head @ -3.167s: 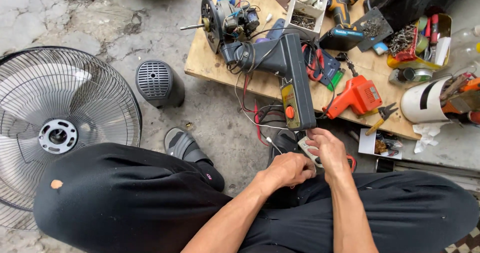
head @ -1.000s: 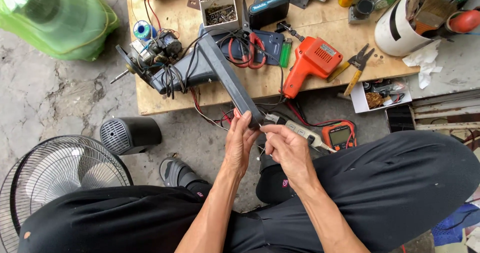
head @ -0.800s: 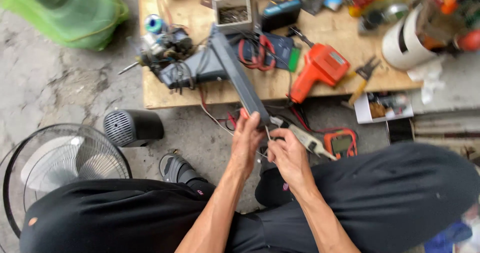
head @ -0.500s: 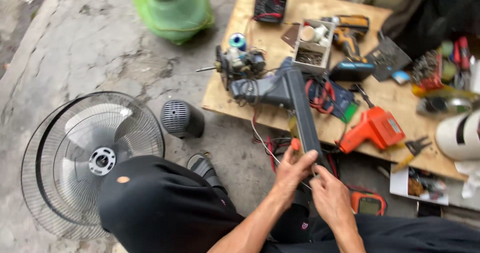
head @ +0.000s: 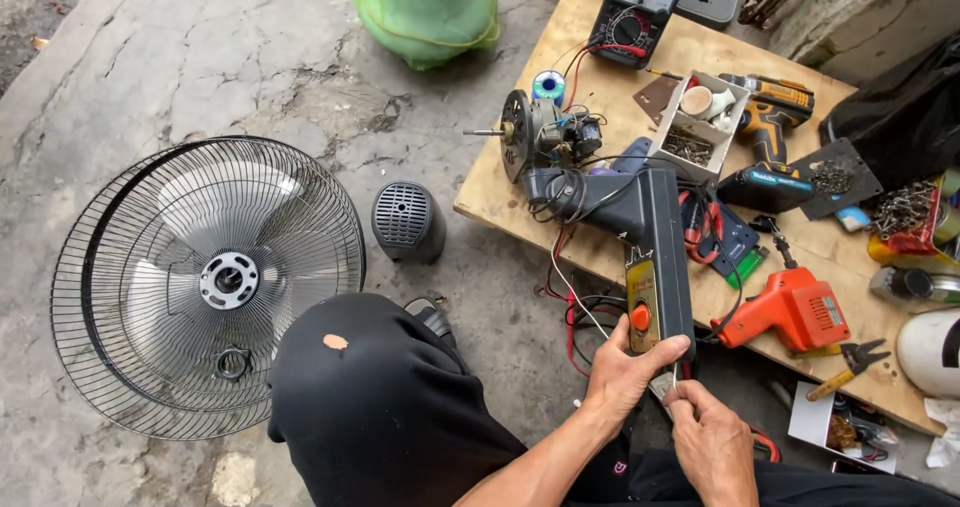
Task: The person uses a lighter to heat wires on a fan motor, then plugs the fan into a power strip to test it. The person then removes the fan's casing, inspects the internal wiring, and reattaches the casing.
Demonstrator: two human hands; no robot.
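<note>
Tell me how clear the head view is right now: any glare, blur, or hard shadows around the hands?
Head view: soft, even daylight with no hard shadows; left hand and right hand on the fan neck are sharp; no glare; wide-angle bending shows at the edges, around the fan guard.

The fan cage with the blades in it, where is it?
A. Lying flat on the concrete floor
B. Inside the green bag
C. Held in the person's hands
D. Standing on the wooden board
A: the fan cage lies flat on the concrete floor, apart from the wooden board and both hands.
</note>
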